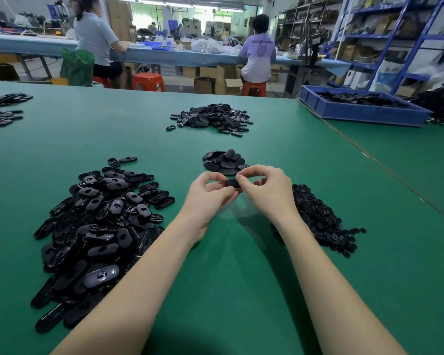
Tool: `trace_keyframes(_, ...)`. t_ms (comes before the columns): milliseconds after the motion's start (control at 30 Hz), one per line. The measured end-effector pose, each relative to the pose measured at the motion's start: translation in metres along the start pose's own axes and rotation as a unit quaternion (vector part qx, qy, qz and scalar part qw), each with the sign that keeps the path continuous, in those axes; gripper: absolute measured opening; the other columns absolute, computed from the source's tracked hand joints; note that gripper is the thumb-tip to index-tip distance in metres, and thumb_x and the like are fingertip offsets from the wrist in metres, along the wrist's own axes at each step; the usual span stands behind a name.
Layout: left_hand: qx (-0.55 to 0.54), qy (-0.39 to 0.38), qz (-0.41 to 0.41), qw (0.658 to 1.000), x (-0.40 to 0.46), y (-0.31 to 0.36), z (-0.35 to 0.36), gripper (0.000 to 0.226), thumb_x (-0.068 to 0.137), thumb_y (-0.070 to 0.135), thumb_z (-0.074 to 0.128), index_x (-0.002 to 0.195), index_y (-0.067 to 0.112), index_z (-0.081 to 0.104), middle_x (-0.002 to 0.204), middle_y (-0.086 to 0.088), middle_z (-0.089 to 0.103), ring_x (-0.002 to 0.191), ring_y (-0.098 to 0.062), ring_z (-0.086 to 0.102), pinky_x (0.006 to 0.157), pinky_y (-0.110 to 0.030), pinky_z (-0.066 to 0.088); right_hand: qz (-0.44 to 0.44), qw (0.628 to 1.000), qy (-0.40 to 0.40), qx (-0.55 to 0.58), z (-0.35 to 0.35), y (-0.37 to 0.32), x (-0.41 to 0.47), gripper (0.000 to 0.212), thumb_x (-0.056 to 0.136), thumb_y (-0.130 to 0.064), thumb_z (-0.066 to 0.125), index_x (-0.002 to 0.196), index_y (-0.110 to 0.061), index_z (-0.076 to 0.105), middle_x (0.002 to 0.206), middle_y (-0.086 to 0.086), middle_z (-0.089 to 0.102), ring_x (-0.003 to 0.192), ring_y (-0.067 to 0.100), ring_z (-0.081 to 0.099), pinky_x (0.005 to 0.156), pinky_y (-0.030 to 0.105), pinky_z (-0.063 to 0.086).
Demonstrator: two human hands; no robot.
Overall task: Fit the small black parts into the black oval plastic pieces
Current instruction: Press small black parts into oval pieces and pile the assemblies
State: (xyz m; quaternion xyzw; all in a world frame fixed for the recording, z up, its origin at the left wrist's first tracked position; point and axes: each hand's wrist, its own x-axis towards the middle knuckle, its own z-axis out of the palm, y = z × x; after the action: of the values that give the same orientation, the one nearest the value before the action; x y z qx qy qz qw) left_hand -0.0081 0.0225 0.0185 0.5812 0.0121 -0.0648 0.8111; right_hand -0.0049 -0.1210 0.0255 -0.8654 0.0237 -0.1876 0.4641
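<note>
Right now my left hand point(207, 192) and right hand point(264, 187) pinch one black oval piece point(232, 183) between curled fingertips, just above the green table point(241, 278). Beyond them sits a small stack of ovals point(224, 162); loose ovals point(98, 226) heap at near left, small black parts point(318, 219) at right.
</note>
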Motion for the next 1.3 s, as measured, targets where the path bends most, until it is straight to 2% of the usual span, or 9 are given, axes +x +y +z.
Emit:
trace_keyframes(167, -0.040, -0.004, 0.003, 0.999, 0.001, 0.002, 0.001, 0.026, 0.087, -0.014, 0.062, 0.099, 0.008, 0.055, 0.078, -0.003, 0.076, 0.089, -0.019, 0.076, 0.084, -0.021, 0.058, -0.009, 1.000, 0.010, 0.011, 0.001, 0.000, 0.001, 0.009, 0.086, -0.031, 0.074, 0.078, -0.030, 0.076, 0.058, -0.023, 0.063, 0.054, 0.006, 0.049, 0.059, 0.025, 0.043)
trace_keyframes(367, -0.018, 0.001, 0.002, 1.000, -0.001, -0.001, 0.003, 0.028, 0.086, -0.013, 0.063, 0.095, 0.012, 0.054, 0.093, -0.012, 0.073, 0.087, -0.020, 0.070, 0.094, -0.029, 0.054, -0.006, 1.000, 0.028, 0.008, 0.008, -0.001, -0.003, 0.011, 0.088, -0.033, 0.071, 0.077, -0.030, 0.072, 0.056, -0.023, 0.059, 0.054, 0.004, 0.052, 0.060, 0.025, 0.042)
trace_keyframes(567, -0.004, 0.009, 0.007, 1.000, -0.002, -0.001, 0.004, 0.026, 0.085, -0.008, 0.069, 0.091, 0.013, 0.055, 0.090, -0.010, 0.070, 0.081, -0.021, 0.063, 0.093, -0.033, 0.051, -0.018, 0.999, 0.045, -0.004, 0.016, -0.007, -0.007, 0.011, 0.090, -0.034, 0.069, 0.079, -0.032, 0.069, 0.093, -0.011, 0.072, 0.075, 0.015, 0.064, 0.077, 0.034, 0.055)
trace_keyframes(700, -0.001, 0.008, 0.013, 1.000, -0.001, 0.000, 0.003, 0.026, 0.085, -0.009, 0.068, 0.090, 0.014, 0.056, 0.089, -0.009, 0.072, 0.084, -0.021, 0.065, 0.094, -0.032, 0.051, 0.002, 0.999, 0.031, 0.031, 0.014, -0.007, -0.005, 0.012, 0.090, -0.031, 0.072, 0.078, -0.031, 0.070, 0.087, -0.016, 0.073, 0.071, 0.006, 0.064, 0.070, 0.024, 0.051)
trace_keyframes(833, -0.055, -0.013, 0.008, 0.998, -0.001, 0.005, 0.002, 0.028, 0.086, -0.017, 0.061, 0.092, 0.010, 0.054, 0.087, -0.010, 0.075, 0.091, -0.024, 0.071, 0.093, -0.027, 0.056, 0.124, 0.966, -0.031, 0.223, 0.005, -0.009, -0.004, 0.013, 0.088, -0.027, 0.078, 0.098, -0.025, 0.070, 0.084, -0.014, 0.072, 0.072, 0.003, 0.063, 0.058, 0.014, 0.044)
trace_keyframes(967, -0.084, -0.043, -0.005, 0.996, -0.001, 0.010, 0.000, 0.018, 0.091, -0.013, 0.060, 0.097, 0.005, 0.056, 0.092, -0.014, 0.075, 0.087, -0.020, 0.075, 0.085, -0.022, 0.059, 0.222, 0.926, -0.139, 0.271, -0.008, -0.005, -0.003, 0.013, 0.085, -0.033, 0.080, 0.095, -0.027, 0.077, 0.085, -0.012, 0.074, 0.086, 0.013, 0.056, 0.068, 0.028, 0.036)
trace_keyframes(1100, -0.043, -0.034, -0.002, 0.998, -0.002, 0.010, -0.002, 0.012, 0.092, -0.004, 0.065, 0.100, 0.004, 0.060, 0.097, -0.016, 0.076, 0.089, -0.021, 0.076, 0.082, -0.021, 0.059, 0.198, 0.940, -0.135, 0.243, -0.012, -0.005, -0.003, 0.011, 0.081, -0.033, 0.082, 0.088, -0.026, 0.078, 0.084, -0.010, 0.072, 0.082, 0.013, 0.050, 0.066, 0.028, 0.034)
trace_keyframes(1167, -0.002, -0.038, 0.000, 0.999, -0.002, 0.012, -0.003, 0.011, 0.092, -0.001, 0.066, 0.099, 0.007, 0.061, 0.093, -0.012, 0.077, 0.087, -0.023, 0.076, 0.072, -0.019, 0.058, 0.171, 0.955, -0.133, 0.205, -0.014, -0.006, -0.001, 0.010, 0.082, -0.035, 0.082, 0.087, -0.028, 0.078, 0.077, -0.016, 0.069, 0.077, 0.010, 0.052, 0.065, 0.026, 0.037)
trace_keyframes(1300, 0.049, -0.046, 0.002, 0.998, -0.002, 0.013, -0.005, 0.011, 0.092, 0.000, 0.067, 0.097, 0.008, 0.063, 0.078, -0.007, 0.075, 0.070, -0.013, 0.071, 0.061, -0.017, 0.053, 0.117, 0.970, -0.145, 0.154, -0.020, -0.004, 0.003, 0.005, 0.084, -0.028, 0.081, 0.083, -0.026, 0.076, 0.065, -0.023, 0.066, 0.057, -0.007, 0.054, 0.054, 0.009, 0.040)
